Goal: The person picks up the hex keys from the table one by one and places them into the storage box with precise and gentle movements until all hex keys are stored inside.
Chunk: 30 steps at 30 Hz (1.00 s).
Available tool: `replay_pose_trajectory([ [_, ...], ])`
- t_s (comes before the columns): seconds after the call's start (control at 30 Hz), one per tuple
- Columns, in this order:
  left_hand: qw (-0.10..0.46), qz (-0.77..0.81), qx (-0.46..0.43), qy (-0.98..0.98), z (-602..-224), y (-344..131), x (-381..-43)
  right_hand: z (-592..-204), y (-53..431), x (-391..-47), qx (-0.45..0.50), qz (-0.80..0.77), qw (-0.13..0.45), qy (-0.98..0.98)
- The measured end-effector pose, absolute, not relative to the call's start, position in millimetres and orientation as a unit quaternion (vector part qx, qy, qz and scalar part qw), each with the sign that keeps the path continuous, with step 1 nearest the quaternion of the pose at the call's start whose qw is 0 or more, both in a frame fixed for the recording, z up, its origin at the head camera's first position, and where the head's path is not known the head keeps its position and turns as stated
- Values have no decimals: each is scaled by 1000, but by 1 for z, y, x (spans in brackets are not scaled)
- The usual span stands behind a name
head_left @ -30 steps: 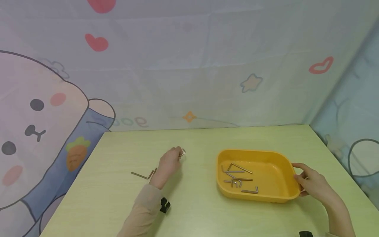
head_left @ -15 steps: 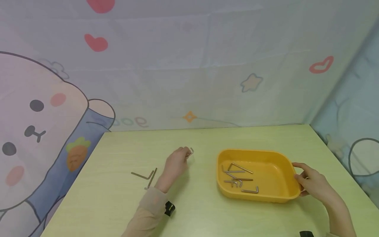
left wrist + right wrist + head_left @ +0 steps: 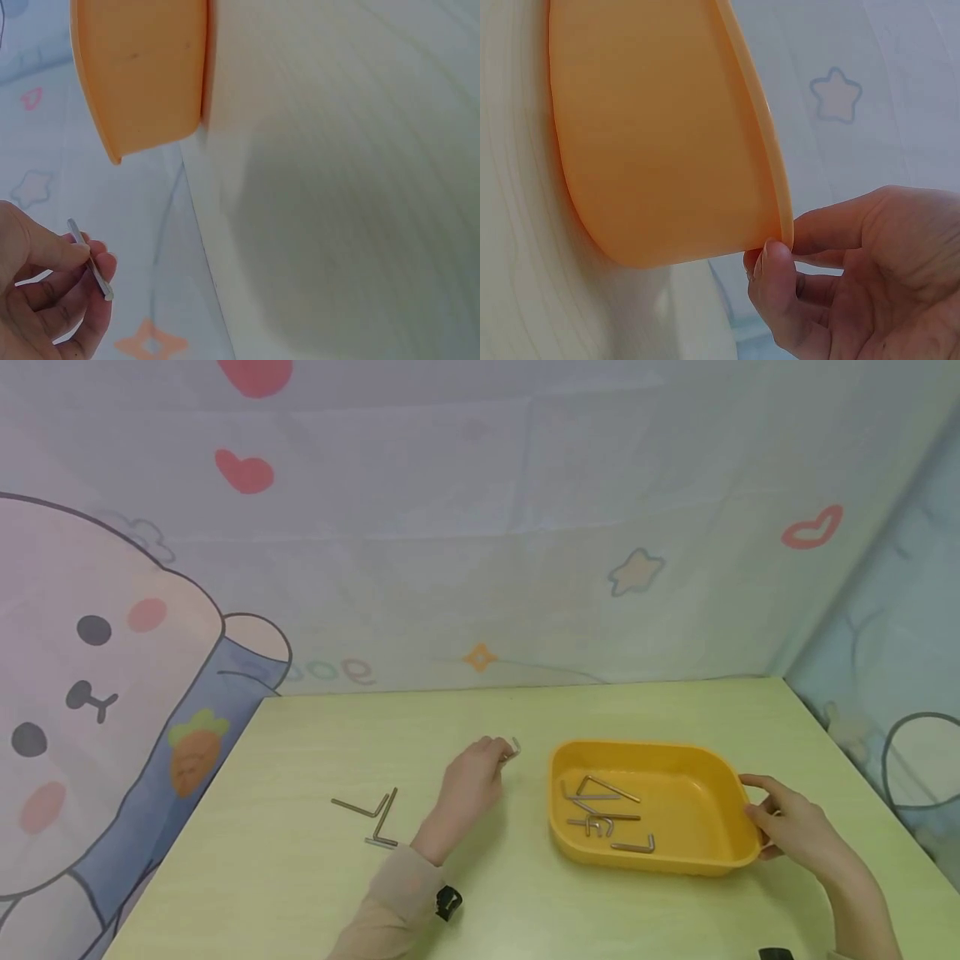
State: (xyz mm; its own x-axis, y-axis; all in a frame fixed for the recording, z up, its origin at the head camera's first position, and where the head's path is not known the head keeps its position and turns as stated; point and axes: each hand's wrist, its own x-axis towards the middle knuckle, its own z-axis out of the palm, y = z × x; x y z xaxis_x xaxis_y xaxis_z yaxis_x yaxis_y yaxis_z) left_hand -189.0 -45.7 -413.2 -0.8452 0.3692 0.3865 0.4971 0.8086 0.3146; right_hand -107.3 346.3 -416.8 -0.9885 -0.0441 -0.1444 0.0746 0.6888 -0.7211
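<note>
My left hand is raised over the table to the left of a yellow plastic tray. Between its thumb and fingers it pinches a small silver hex key, whose bent end sticks out past the fingertips in the head view. My right hand holds the tray's right end, thumb and forefinger at the rim. Inside the tray, mostly toward its left side, lie several L-shaped hex keys, some crossing one another.
More hex keys lie close together on the pale wooden table, left of my left forearm. A printed cloth hangs behind the table's far edge, and another cloth hangs along the right.
My left hand has moved right toward the tray with the hex key, uncovering more of the keys left on the table. The right hand and the tray have stayed in place.
</note>
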Motion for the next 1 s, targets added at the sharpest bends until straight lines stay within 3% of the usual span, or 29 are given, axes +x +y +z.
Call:
replay_pose_trajectory([
  [0.37,171,-201,-263,-928,-411,-24,-180,-416,347,-107,8,-390,77,918],
  [0.8,126,-209,-281,-928,-405,5,-169,-418,346,-107,7,-387,74,919],
  [1.0,133,-217,-296,-921,-407,16,-163,-415,346,-107,5,-386,74,919],
])
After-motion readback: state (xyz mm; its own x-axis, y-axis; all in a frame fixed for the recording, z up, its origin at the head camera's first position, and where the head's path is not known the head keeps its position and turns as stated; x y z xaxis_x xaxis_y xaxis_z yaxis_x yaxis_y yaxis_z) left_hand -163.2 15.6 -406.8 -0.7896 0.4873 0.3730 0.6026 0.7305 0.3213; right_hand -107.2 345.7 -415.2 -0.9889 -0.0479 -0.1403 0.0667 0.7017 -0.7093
